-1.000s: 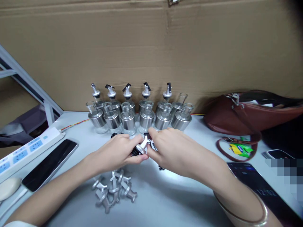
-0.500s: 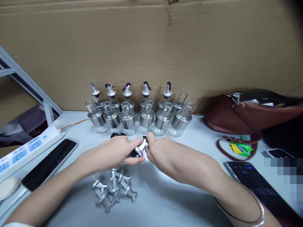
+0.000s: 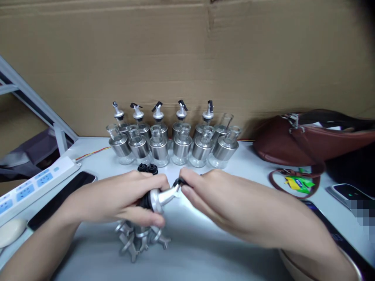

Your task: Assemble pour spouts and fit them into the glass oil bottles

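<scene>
My left hand (image 3: 129,195) is wrapped round a silver pourer spout (image 3: 158,200) with a black stopper, its tip angled to the right. The fingers of my right hand (image 3: 205,189) pinch a small black flap (image 3: 181,181) at the spout's tip. Several loose silver spouts (image 3: 131,244) lie on the table under my left hand. Behind it sit two black stoppers (image 3: 152,168). Glass bottles with steel bands stand in two rows; a front one (image 3: 182,146) has no spout, while a back one carries a fitted spout (image 3: 158,113).
To the left are a power strip (image 3: 38,183), a black phone (image 3: 63,197) and a white oval object (image 3: 12,232). On the right lie a brown bag (image 3: 316,142), a green and yellow packet (image 3: 299,183) and phones. Cardboard (image 3: 187,58) stands behind the bottles.
Both hands have come nearer the camera. The left has shifted left and lower, showing more of the spout and uncovering the two stoppers. My right hand now pinches the black flap.
</scene>
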Demonstrator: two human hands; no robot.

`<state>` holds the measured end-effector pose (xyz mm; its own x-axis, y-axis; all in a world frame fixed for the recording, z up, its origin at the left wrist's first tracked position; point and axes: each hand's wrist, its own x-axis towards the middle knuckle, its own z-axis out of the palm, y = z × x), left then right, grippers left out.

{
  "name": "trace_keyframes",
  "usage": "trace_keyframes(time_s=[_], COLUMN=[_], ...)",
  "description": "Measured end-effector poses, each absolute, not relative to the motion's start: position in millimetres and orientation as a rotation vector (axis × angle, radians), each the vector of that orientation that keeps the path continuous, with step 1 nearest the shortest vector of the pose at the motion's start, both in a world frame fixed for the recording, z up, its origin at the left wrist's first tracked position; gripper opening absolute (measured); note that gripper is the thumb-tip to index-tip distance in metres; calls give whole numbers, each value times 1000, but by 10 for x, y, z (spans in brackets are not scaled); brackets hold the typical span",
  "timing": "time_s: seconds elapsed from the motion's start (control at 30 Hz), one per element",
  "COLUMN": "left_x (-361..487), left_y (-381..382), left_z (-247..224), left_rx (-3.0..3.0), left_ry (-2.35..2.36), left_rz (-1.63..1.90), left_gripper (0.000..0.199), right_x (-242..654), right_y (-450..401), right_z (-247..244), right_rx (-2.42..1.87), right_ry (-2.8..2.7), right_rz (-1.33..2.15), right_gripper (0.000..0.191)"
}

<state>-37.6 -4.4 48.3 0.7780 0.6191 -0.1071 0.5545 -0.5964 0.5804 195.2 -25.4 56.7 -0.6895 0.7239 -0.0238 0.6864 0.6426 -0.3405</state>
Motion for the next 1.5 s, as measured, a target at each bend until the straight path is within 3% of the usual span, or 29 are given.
trace_keyframes(time_s=[0.17,0.33,0.63,0.97,1.5], left_x=[-342,-339,-160,-124,-123], left_y=[3,11,-2,12,27], left_z=[375,265,145,114,104], left_rx=[2528,2551,2611,2531,2533], left_ry=[1116,1090,1026,1009,1000], left_rz=[31,-77,-362,-434,-462], left_gripper=[26,21,19,22,23], right_x=[2149,2236,2173,2095,2020], right_y=[142,464,561,636,614], right_z=[492,285,104,-68,-51], right_rx=[-1261,-1500,-1676,-1849,-2075], right_ry=[-2822,-2764,-2828,-2722,-2874], right_rz=[605,842,963,1274,978], right_gripper=[30,21,17,15,21])
